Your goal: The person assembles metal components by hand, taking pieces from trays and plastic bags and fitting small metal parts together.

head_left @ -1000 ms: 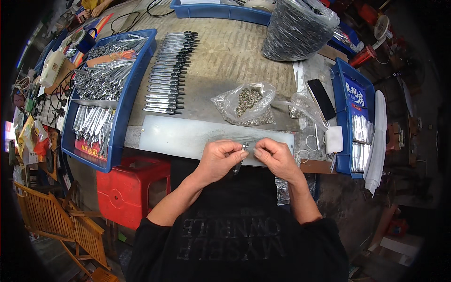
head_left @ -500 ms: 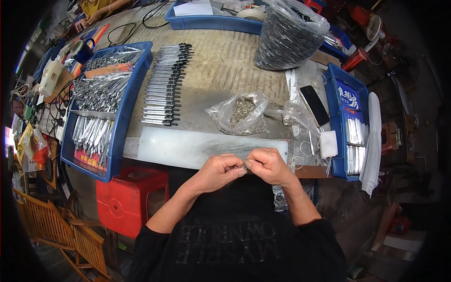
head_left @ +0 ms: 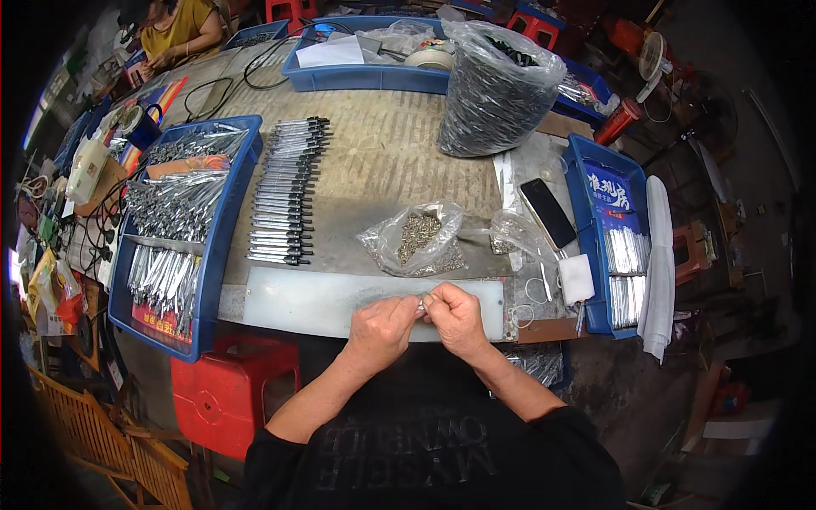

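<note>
My left hand (head_left: 380, 333) and my right hand (head_left: 457, 321) meet at the fingertips over the near edge of a whitish board (head_left: 285, 299). Both are closed in a pinch on something small and metallic. My fingers cover most of it, so its kind is unclear. Just beyond the board, a clear plastic bag (head_left: 384, 240) lies open with many small brass-coloured metal parts (head_left: 420, 235) inside. Farther left, slim silver rods (head_left: 285, 189) with dark ends lie side by side in a long row on the table.
On the left, a blue tray (head_left: 223, 208) holds loose silver rods. A large bag of dark parts (head_left: 497, 98) stands at the back beside another blue tray (head_left: 365, 79). To the right are a phone (head_left: 548, 212) and a blue tray (head_left: 585, 221). A red stool (head_left: 217, 395) stands below left.
The view has tilted, so the table sits lower in the picture and more of a person at the far left shows. My hands stay pinched together, now more over the board.
</note>
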`<state>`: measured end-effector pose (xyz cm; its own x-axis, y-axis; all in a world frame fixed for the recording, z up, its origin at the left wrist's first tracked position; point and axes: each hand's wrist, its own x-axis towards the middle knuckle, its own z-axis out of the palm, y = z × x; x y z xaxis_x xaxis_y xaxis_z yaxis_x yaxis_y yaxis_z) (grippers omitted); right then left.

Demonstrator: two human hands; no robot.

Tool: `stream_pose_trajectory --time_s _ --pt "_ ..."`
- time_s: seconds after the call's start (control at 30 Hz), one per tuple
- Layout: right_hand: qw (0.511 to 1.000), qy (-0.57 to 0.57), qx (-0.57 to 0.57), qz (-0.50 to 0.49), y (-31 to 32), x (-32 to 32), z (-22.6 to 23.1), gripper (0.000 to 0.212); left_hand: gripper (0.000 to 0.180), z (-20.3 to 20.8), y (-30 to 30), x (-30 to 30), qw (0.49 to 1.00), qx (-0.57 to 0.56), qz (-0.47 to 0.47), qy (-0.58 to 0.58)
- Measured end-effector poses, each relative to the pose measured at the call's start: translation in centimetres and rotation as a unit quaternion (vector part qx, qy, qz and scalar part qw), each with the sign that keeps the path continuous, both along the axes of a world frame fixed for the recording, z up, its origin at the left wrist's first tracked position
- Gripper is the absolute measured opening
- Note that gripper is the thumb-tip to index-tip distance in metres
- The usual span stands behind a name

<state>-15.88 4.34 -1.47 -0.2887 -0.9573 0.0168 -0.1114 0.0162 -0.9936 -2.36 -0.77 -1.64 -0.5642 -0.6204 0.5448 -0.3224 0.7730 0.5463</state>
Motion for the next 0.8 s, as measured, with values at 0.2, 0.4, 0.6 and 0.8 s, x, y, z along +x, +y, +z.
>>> stream_pose_trajectory --time_s 0.2,0.4,0.6,0.8 --pt "0.949 0.277 0.014 0.148 -2.0 -2.5 2.7 0.025 0.012 -0.4 -1.2 0.4 0.999 -0.018 -0.005 -0.026" --pt "0.9 0.399 -0.143 -0.101 -9.6 -9.8 11.9 0.021 0.014 -1.5 -2.2 0.9 0.996 -0.041 0.021 -0.079" --pt "0.832 0.501 -0.138 -0.196 -19.5 -20.4 18.8 0.026 0.012 -2.1 -2.3 0.7 0.992 -0.052 0.011 -0.114" --pt "0.773 0.631 0.023 -0.06 -26.3 -24.0 17.7 0.025 0.012 -1.9 -2.3 1.0 0.993 -0.035 0.001 -0.11"
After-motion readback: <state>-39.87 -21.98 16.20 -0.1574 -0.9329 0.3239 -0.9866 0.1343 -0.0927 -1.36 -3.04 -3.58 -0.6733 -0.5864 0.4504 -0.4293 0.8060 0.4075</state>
